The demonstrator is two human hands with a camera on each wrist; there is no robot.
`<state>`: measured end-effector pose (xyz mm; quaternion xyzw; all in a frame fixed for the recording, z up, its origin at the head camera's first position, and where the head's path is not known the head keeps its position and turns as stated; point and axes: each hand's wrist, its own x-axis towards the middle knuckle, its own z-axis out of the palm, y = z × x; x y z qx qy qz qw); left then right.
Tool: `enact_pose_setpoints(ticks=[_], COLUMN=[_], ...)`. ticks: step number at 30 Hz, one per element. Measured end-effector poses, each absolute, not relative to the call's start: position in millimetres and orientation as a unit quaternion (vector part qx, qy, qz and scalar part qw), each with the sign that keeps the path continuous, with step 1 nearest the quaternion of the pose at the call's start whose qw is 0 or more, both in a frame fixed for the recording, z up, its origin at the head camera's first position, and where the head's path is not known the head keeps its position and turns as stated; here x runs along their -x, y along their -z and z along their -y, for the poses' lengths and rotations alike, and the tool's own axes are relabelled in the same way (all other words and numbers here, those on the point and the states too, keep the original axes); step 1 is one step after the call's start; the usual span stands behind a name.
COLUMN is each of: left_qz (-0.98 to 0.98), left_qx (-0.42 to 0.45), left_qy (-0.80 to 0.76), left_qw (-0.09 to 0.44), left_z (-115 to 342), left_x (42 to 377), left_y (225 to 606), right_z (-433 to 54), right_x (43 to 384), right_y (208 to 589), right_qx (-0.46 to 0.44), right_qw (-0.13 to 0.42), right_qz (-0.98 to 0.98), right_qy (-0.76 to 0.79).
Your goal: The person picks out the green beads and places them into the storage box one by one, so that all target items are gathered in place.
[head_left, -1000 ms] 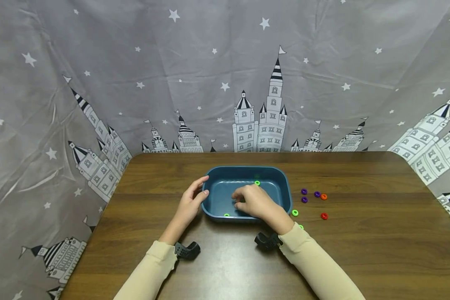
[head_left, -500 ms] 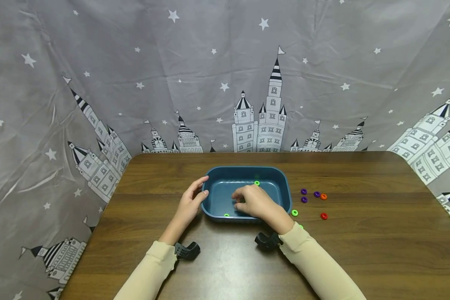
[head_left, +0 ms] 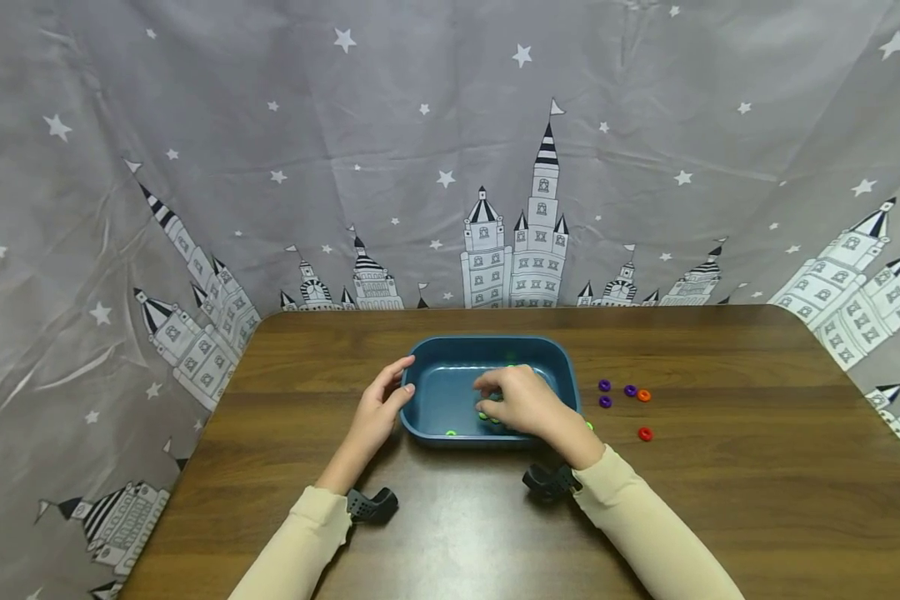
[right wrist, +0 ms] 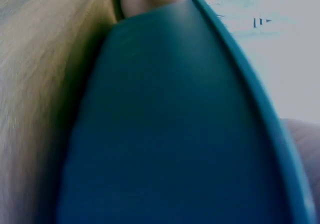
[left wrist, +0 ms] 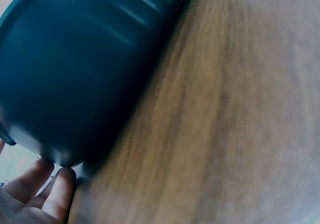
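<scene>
A blue rectangular plastic tub (head_left: 441, 387) stands on the table. My left hand (head_left: 378, 408) touches its left end, fingers and thumb at the rim; in the left wrist view its fingertips (left wrist: 61, 191) meet the outer wall. My right hand (head_left: 521, 402) reaches over the front rim into the tub, thumb and index finger apart. Several small green rings (head_left: 483, 415) lie just under it, partly covered by the hand. Another green ring (head_left: 451, 432) lies near the front wall, mostly hidden by the rim. In the right wrist view the tub's outer wall (right wrist: 170, 109) fills the middle.
Right of the tub, on the brown wooden table (head_left: 750, 433), lie several purple rings (head_left: 605, 402), an orange ring (head_left: 643, 396) and a red ring (head_left: 646, 434). A green ring (head_left: 589, 426) shows beside my right wrist. A grey castle-print cloth (head_left: 397, 167) hangs behind.
My right hand has shifted slightly right inside the tub, and more green rings show beneath it. My left hand stays at the tub's left end. The head view has tilted a little.
</scene>
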<state>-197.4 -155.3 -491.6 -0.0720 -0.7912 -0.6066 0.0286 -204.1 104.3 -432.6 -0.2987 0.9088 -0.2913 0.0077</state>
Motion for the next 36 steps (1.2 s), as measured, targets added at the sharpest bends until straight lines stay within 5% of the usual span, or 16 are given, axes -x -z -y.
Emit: enact_pose_setpoints(ticks=[19,36], left_qz=[0.794,0.792], left_qx=[0.072,0.073], left_qy=[0.603,0.606], left_qw=[0.028,0.027], left_z=[156,155], left_x=[198,197], left_y=[490,491], right_z=[-190,-235], right_x=[185,172], right_y=[416,445], right_qx=[0.267,0.223], right_qw=[-0.151,-0.138], right_qz=[-0.896,-0.918], right_qy=[0.322,0.298])
